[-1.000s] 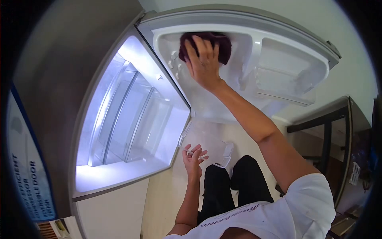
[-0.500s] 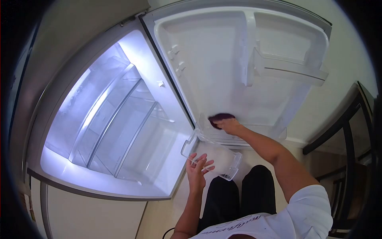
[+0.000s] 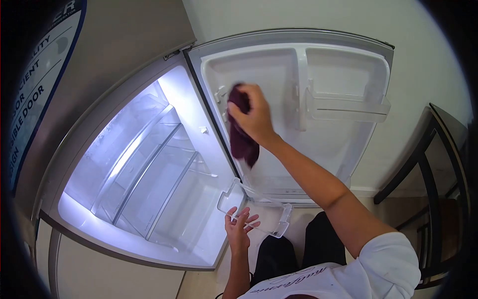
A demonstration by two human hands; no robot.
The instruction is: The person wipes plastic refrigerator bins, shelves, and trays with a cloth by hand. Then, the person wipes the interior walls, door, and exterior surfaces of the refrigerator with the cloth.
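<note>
Upper centre: right hand (image 3: 256, 114) grasping maroon cloth (image 3: 244, 142) near left edge of open door (image 3: 276, 72), room rightward. Lower centre: left hand (image 3: 239, 231) loosely grasping clear bin (image 3: 284, 219). Upper-left label (image 3: 37, 84): "DOOR".

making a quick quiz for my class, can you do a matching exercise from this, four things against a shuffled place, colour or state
Things:
1. cloth
2. clear bin
3. fridge door
4. trousers

Places, colours, states:
A. black
B. held in the left hand
C. swung open
D. gripped in the right hand

Pairs: 1-D, 2-B, 3-C, 4-A
</note>
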